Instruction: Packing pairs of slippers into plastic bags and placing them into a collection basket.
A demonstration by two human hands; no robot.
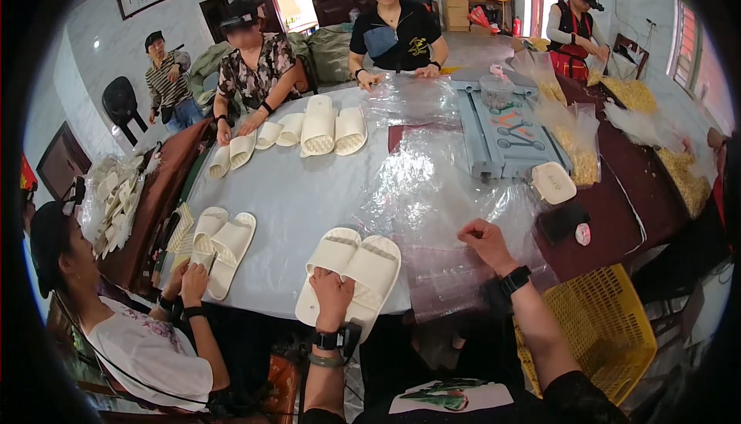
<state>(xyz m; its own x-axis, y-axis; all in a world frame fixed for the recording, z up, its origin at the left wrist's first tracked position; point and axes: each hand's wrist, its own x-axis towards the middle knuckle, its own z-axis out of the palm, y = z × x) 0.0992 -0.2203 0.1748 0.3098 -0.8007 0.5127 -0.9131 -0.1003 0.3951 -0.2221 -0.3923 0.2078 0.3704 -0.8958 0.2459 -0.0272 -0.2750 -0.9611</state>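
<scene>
A pair of cream slippers [356,258] lies side by side at the near edge of the table, toes pointing away from me. My left hand [332,298] grips the pair, its fingers curled into the foot openings by the straps. To the right, my right hand [488,245] is raised over a spread of clear plastic bags [432,216]. Its thumb and fingertips are drawn together in a pinch. Whether a bag edge is between them I cannot make out.
More cream slippers [318,127] stand in a row across the table. At left, a co-worker's hands [193,281] hold another pair [224,246]. A grey bench-like device [505,135], a white tub [553,183] and a yellow crate [598,324] are right. Other people stand opposite.
</scene>
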